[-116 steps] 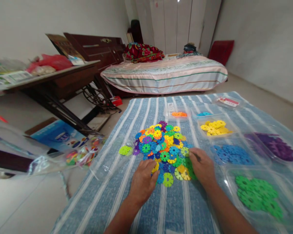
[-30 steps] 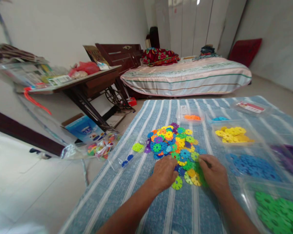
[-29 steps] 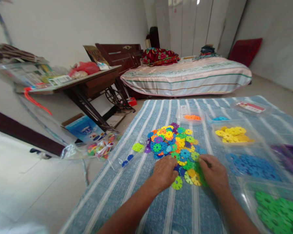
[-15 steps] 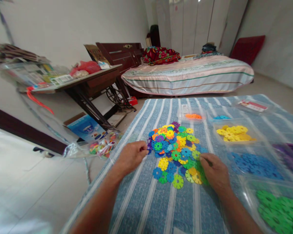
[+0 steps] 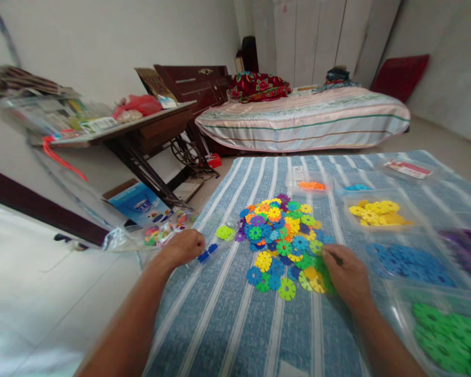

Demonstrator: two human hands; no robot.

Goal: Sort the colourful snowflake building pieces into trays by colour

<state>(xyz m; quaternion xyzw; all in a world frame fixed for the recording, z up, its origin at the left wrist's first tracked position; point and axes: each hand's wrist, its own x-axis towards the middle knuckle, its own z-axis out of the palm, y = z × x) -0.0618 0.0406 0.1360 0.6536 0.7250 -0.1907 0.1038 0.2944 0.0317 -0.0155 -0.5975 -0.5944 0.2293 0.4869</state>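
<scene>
My left hand [image 5: 186,246] is closed, at the left edge of the striped cloth, beside a few dark blue discs [image 5: 207,253] in a clear container. What its fingers hold, if anything, is hidden. Just beyond lie yellow-green discs [image 5: 225,232], also in clear plastic. A mixed heap of notched flower-shaped plastic discs [image 5: 284,238] spreads over the middle of the cloth. At the heap's right edge rests my right hand [image 5: 345,269], thumb and fingers curled together next to green discs [image 5: 327,280]; I cannot make out anything in its grip.
Clear boxes on the right hold yellow discs [image 5: 377,212], blue discs [image 5: 410,264], green discs [image 5: 449,335] and purple discs [image 5: 469,251]. Farther back are orange discs [image 5: 312,186], light blue discs [image 5: 358,187] and a lidded box [image 5: 410,168]. A bed [image 5: 302,120] stands behind.
My left hand has moved left from the heap's edge to the dark blue discs, uncovering them and the yellow-green discs. My right hand has stayed at the heap's right side.
</scene>
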